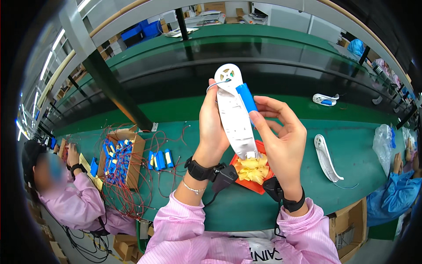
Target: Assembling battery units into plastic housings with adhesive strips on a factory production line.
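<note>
A long white plastic shell [235, 115] with a round slotted end is held up in front of me. My left hand [211, 125] is closed along its left edge, and a thin wire loops from the round end by the thumb. Against the shell's upper right edge lies a blue-wrapped battery [247, 97], tilted. The thumb and fingers of my right hand [281, 136] pinch its lower end. Under the shell's narrow tip sits an orange-red tray [252, 185] with crumpled yellow paper pieces [252, 169].
On the left a cardboard box [135, 163] holds several blue batteries with tangled red wires; more batteries [160, 160] lie beside it. Another white shell [326, 158] rests right, and one with a battery [325, 100] lies on the dark conveyor [184, 83]. Co-workers sit at both sides.
</note>
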### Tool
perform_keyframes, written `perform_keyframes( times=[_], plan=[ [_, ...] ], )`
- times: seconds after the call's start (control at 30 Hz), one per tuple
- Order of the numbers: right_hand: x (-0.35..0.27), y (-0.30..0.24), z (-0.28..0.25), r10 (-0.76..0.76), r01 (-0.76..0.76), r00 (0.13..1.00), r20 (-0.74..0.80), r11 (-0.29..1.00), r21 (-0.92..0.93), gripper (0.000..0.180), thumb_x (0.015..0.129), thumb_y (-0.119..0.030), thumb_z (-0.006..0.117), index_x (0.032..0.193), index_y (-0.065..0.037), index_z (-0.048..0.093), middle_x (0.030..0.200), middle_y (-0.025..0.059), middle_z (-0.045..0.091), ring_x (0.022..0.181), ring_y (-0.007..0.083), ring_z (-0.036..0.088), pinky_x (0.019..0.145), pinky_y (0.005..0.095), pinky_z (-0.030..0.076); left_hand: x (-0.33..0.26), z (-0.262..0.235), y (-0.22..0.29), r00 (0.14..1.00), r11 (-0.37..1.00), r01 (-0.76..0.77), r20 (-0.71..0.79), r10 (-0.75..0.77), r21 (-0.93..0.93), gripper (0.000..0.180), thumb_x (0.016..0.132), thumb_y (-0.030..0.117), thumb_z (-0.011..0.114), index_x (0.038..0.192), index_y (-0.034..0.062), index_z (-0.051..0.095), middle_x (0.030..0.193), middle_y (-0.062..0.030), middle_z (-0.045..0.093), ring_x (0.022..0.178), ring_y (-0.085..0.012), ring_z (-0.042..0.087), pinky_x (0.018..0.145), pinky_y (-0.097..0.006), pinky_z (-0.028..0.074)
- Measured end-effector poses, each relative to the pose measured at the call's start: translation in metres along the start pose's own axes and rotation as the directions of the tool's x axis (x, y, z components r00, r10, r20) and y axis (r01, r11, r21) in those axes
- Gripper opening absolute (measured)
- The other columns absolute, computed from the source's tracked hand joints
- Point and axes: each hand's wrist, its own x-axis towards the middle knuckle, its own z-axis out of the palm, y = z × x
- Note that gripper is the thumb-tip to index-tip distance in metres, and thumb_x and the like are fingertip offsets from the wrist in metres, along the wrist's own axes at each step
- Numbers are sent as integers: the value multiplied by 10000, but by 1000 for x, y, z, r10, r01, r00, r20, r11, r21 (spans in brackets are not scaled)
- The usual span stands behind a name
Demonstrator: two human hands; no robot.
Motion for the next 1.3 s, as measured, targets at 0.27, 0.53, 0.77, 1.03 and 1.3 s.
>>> perform_keyframes(
  times=[0.27, 0.53, 0.77, 1.03, 1.3],
  plan=[
    [11, -4, -19, 125, -124, 992, 15, 950, 286, 276, 835, 14, 672, 1102, 62, 623, 1002, 116, 652, 899, 125, 627, 766, 269, 550, 7, -10, 7, 997, 996, 34, 78, -27, -86, 516, 1017, 463, 292, 1174, 30, 526, 1024, -116, 639, 879, -227, 646, 799, -368, 544],
    [2, 19, 7, 149, -161, 985, 86, 973, 163, 246, 827, 18, 675, 1061, 87, 644, 975, 125, 665, 852, 123, 643, 711, 266, 574, -2, 12, -11, 994, 981, -105, -5, 107, 164, 566, 1012, 504, 270, 1279, 33, 436, 1095, -154, 603, 926, -225, 621, 768, -362, 555],
    [1, 19, 6, 186, -188, 980, 71, 982, 33, 216, 823, 1, 683, 1022, 82, 666, 948, 150, 685, 827, 165, 688, 683, 280, 585, -2, 13, -17, 993, 974, -107, -28, 115, 200, 563, 1017, 495, 246, 1283, 32, 423, 1090, -152, 602, 915, -215, 618, 736, -348, 562],
    [-5, 23, 11, 52, -52, 998, 23, 998, -26, 164, 828, 9, 668, 981, 67, 684, 884, 148, 690, 797, 201, 704, 686, 273, 579, -11, 20, -20, 987, 973, -115, -87, 134, 200, 569, 1019, 492, 227, 1270, 23, 428, 1099, -147, 602, 888, -214, 619, 742, -351, 549],
    [-11, 12, 11, -248, 296, 955, 163, 849, -438, 205, 755, 18, 686, 957, 5, 720, 823, 110, 666, 792, 260, 567, 686, 351, 508, -22, 27, -20, 954, 952, -225, -153, 259, 209, 537, 1026, 446, 203, 1243, 17, 441, 1098, -146, 601, 893, -219, 608, 746, -355, 533]
  ],
)
